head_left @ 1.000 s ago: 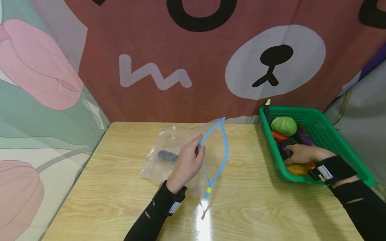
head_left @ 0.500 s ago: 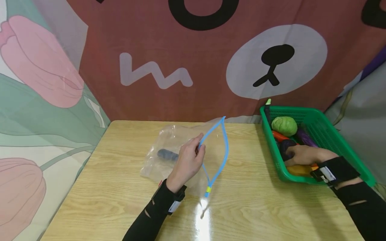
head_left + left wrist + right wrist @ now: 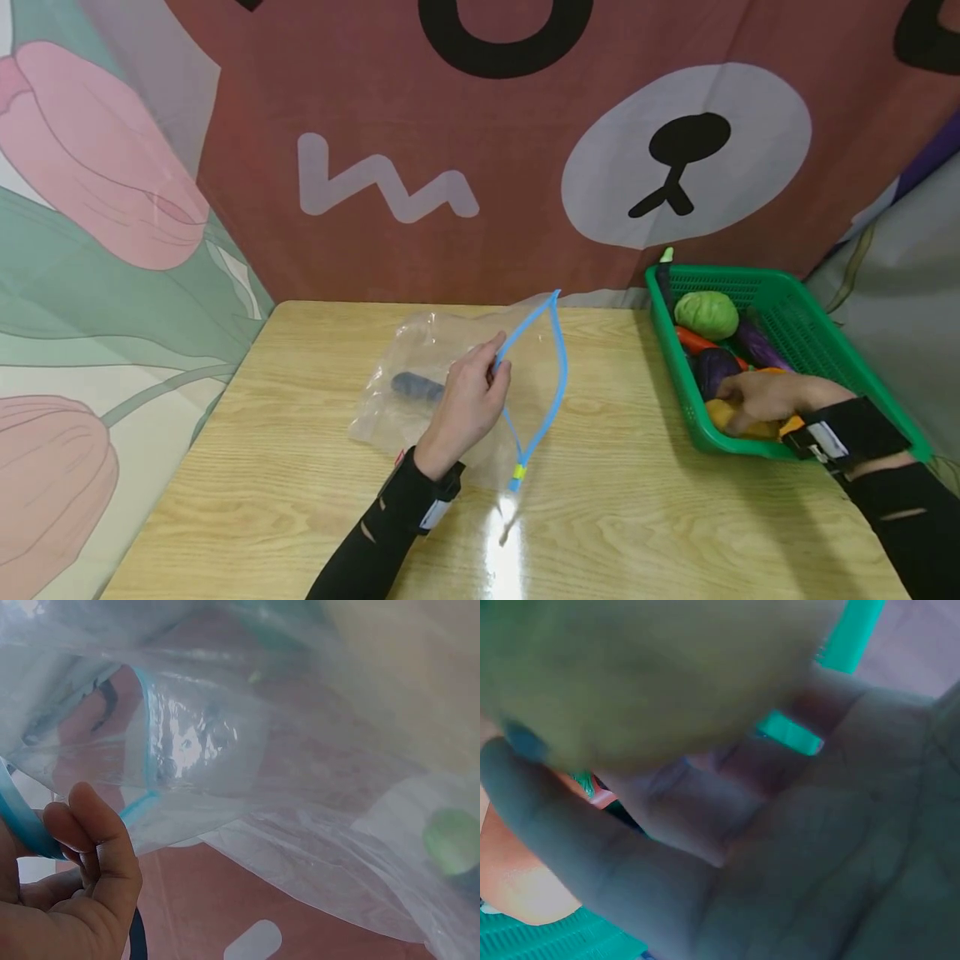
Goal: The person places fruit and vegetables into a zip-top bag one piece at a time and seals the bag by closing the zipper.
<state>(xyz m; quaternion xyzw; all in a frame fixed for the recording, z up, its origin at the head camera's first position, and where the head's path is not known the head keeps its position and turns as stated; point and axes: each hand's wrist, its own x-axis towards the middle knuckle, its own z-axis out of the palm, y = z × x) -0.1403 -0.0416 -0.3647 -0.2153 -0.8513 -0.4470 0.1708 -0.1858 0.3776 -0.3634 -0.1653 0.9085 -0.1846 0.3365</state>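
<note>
My left hand (image 3: 465,408) pinches the blue-edged mouth of a clear zip bag (image 3: 412,342), which lies on its side with the mouth spread. Inside the bag is a dark, elongated vegetable (image 3: 416,386), partly behind that hand. In the left wrist view the fingers are curled at the blue zip strip (image 3: 30,825). My right hand (image 3: 780,396) reaches into a green basket (image 3: 678,408) and holds a yellow, rounded fruit or vegetable (image 3: 727,414). The right wrist view shows this yellow item (image 3: 652,682) close up, with thumb and fingers around it.
Also in the basket are a green cabbage (image 3: 707,314), a dark purple round vegetable (image 3: 716,371), a purple eggplant (image 3: 761,343), a red-orange vegetable (image 3: 693,340) and a slim dark one with a green tip (image 3: 665,279). A printed cloth (image 3: 450,267) hangs behind the table (image 3: 600,500).
My right hand has left the dark purple vegetable and moved nearer onto the yellow item in the basket. My left hand and the bag have stayed in place.
</note>
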